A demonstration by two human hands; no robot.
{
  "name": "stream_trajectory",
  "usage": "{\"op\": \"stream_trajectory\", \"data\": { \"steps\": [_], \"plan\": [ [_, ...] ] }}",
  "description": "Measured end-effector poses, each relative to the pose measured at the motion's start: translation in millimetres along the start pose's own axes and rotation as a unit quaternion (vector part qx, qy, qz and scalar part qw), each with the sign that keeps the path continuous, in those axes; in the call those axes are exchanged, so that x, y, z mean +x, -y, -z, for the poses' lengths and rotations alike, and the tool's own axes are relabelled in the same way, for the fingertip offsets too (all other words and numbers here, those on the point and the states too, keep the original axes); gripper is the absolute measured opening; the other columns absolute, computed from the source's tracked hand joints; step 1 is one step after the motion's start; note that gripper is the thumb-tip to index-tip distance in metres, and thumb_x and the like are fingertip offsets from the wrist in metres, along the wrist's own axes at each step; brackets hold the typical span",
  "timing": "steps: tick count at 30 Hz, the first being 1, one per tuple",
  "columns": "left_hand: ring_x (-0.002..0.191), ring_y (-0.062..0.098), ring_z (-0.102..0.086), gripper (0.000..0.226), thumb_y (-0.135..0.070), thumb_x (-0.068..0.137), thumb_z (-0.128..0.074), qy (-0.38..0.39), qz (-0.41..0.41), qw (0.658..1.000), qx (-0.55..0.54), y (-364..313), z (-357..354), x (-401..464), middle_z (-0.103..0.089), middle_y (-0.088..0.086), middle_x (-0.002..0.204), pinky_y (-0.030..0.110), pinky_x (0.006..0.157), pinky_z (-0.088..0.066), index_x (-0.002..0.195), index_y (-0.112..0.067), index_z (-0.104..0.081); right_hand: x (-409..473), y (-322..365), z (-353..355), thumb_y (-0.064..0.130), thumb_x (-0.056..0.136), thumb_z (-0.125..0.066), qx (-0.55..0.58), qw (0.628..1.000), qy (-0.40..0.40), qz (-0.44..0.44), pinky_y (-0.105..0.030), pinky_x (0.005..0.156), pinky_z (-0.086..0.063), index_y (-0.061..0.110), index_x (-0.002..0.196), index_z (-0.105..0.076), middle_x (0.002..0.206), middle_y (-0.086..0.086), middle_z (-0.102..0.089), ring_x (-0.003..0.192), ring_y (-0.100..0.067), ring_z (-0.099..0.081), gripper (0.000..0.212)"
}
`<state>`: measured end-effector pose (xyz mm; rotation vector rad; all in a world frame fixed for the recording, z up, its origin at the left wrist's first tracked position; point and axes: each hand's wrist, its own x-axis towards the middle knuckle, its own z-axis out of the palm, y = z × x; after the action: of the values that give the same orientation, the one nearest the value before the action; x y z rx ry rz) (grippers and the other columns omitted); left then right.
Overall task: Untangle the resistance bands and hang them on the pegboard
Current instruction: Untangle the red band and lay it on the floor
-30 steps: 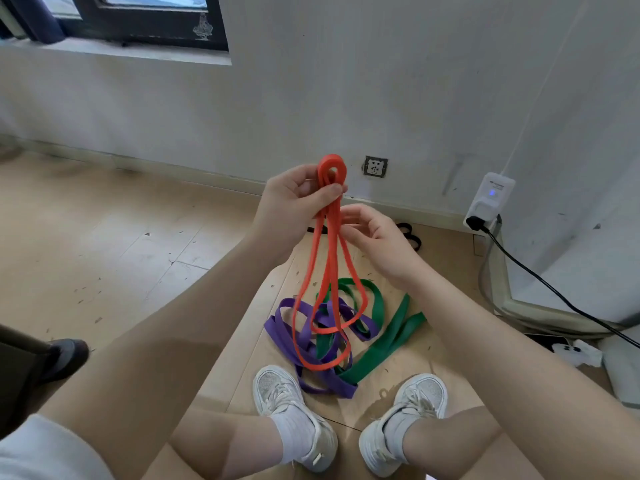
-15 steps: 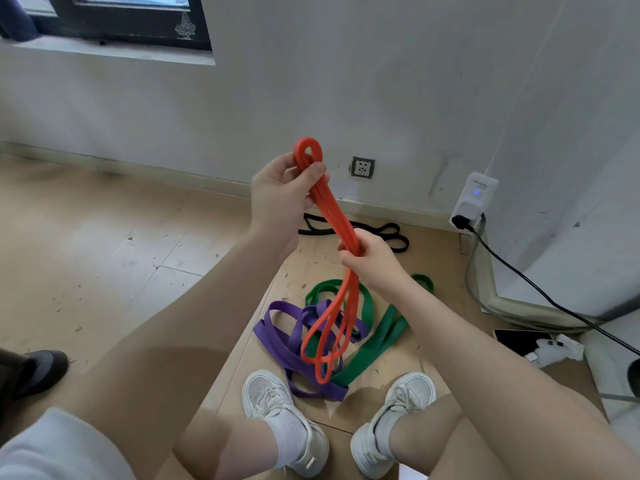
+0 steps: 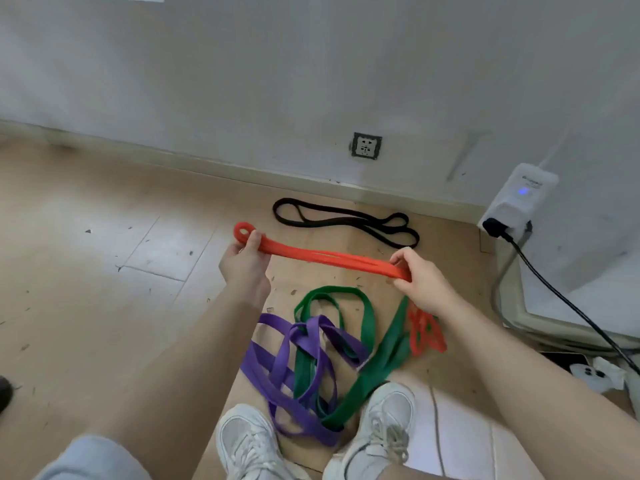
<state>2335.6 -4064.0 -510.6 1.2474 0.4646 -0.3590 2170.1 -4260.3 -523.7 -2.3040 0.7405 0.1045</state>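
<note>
Head view: near our shoes [image 3: 372, 431] purple band [image 3: 294, 368] and green band [image 3: 367, 327] lie knotted on the floor. Above, left hand [image 3: 244, 266] and right hand [image 3: 420, 282] grip the folded orange band [image 3: 322, 258] taut; we should keep strands parallel. Black band [image 3: 343, 221] lies beyond.
</note>
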Motion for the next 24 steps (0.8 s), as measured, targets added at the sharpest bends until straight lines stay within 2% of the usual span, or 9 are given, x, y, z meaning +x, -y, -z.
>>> {"op": "stream_trajectory", "data": {
  "steps": [3, 5, 9, 11, 15, 17, 19, 21, 24],
  "plan": [
    [0.096, 0.017, -0.052, 0.021, -0.022, 0.090, -0.060, -0.050, 0.009, 0.995, 0.085, 31.3, -19.1, 57.4, -0.058, 0.005, 0.102, 0.029, 0.087, -0.041, 0.106, -0.009, -0.060, 60.2, -14.1, -8.4, 0.015, 0.089, -0.058, -0.041, 0.999, 0.018, 0.014, -0.022, 0.059, -0.036, 0.023, 0.099, -0.047, 0.084, 0.008, -0.054, 0.070, -0.006, -0.051, 0.016],
    [0.102, 0.020, -0.052, 0.029, -0.024, 0.088, -0.063, -0.070, -0.002, 0.990, 0.126, 51.9, -28.0, 100.1, -0.058, 0.004, 0.107, 0.032, 0.092, -0.043, 0.113, -0.013, -0.055, 104.5, -25.0, -22.4, 0.015, 0.089, -0.058, -0.086, 0.995, 0.038, 0.022, -0.023, 0.066, -0.036, 0.023, 0.097, -0.049, 0.084, 0.009, -0.053, 0.074, -0.007, -0.050, 0.015],
    [0.094, 0.022, -0.063, 0.040, -0.020, 0.087, -0.064, -0.046, -0.027, 0.976, 0.213, 89.1, -33.3, 184.8, -0.060, 0.001, 0.095, 0.037, 0.085, -0.054, 0.120, -0.029, -0.044, 190.6, -54.8, -67.3, 0.021, 0.090, -0.058, -0.177, 0.981, 0.082, 0.024, -0.027, 0.077, -0.041, 0.021, 0.101, -0.052, 0.092, 0.006, -0.056, 0.087, -0.015, -0.056, 0.013],
    [0.090, 0.022, -0.064, 0.041, -0.019, 0.087, -0.063, -0.022, -0.045, 0.957, 0.286, 103.5, -32.0, 222.4, -0.060, 0.004, 0.099, 0.041, 0.082, -0.056, 0.122, -0.029, -0.045, 228.2, -67.4, -92.7, 0.024, 0.091, -0.057, -0.207, 0.973, 0.102, 0.021, -0.031, 0.080, -0.046, 0.019, 0.102, -0.051, 0.095, 0.002, -0.059, 0.088, -0.018, -0.057, 0.014],
    [0.085, 0.016, -0.060, 0.033, -0.016, 0.085, -0.065, -0.001, -0.099, 0.927, 0.362, 124.4, -30.9, 288.0, -0.062, 0.005, 0.104, 0.021, 0.063, -0.050, 0.115, -0.021, -0.050, 286.6, -77.3, -136.0, 0.027, 0.093, -0.053, -0.194, 0.976, 0.100, 0.008, -0.033, 0.079, -0.049, 0.014, 0.112, -0.053, 0.102, -0.006, -0.059, 0.090, -0.021, -0.057, 0.023],
    [0.075, 0.017, -0.063, 0.032, -0.019, 0.086, -0.064, -0.015, -0.087, 0.922, 0.377, 130.9, -30.6, 315.8, -0.060, 0.001, 0.098, 0.024, 0.059, -0.053, 0.112, -0.024, -0.047, 305.2, -81.1, -154.2, 0.026, 0.094, -0.051, -0.201, 0.976, 0.082, 0.005, -0.034, 0.088, -0.046, 0.013, 0.117, -0.055, 0.113, -0.009, -0.056, 0.103, -0.024, -0.054, 0.027],
    [0.090, 0.025, -0.063, 0.028, -0.027, 0.083, -0.065, -0.047, -0.092, 0.890, 0.445, 141.7, -27.6, 341.4, -0.060, 0.001, 0.101, 0.041, 0.082, -0.053, 0.105, -0.030, -0.047, 313.3, -88.2, -168.7, 0.026, 0.095, -0.047, -0.240, 0.969, 0.060, 0.008, -0.039, 0.097, -0.042, 0.013, 0.119, -0.057, 0.124, -0.010, -0.051, 0.114, -0.027, -0.046, 0.028],
    [0.116, 0.031, -0.047, 0.032, -0.037, 0.082, -0.063, -0.076, -0.115, 0.811, 0.569, 152.3, -24.6, 358.4, -0.054, 0.007, 0.119, 0.046, 0.102, -0.035, 0.110, -0.026, -0.052, 313.9, -95.3, -175.8, 0.027, 0.096, -0.044, -0.251, 0.967, 0.043, 0.006, -0.041, 0.099, -0.040, 0.014, 0.126, -0.053, 0.127, -0.010, -0.050, 0.117, -0.027, -0.043, 0.033],
    [0.131, 0.033, -0.028, 0.051, -0.037, 0.085, -0.060, -0.095, -0.147, 0.754, 0.634, 155.8, -32.1, 361.3, -0.035, 0.011, 0.141, 0.047, 0.108, -0.021, 0.130, -0.018, -0.045, 305.5, -101.1, -172.0, 0.034, 0.095, -0.046, -0.220, 0.975, 0.024, 0.004, -0.039, 0.099, -0.039, 0.019, 0.138, -0.039, 0.132, -0.005, -0.050, 0.121, -0.025, -0.044, 0.047]
  ]
}}
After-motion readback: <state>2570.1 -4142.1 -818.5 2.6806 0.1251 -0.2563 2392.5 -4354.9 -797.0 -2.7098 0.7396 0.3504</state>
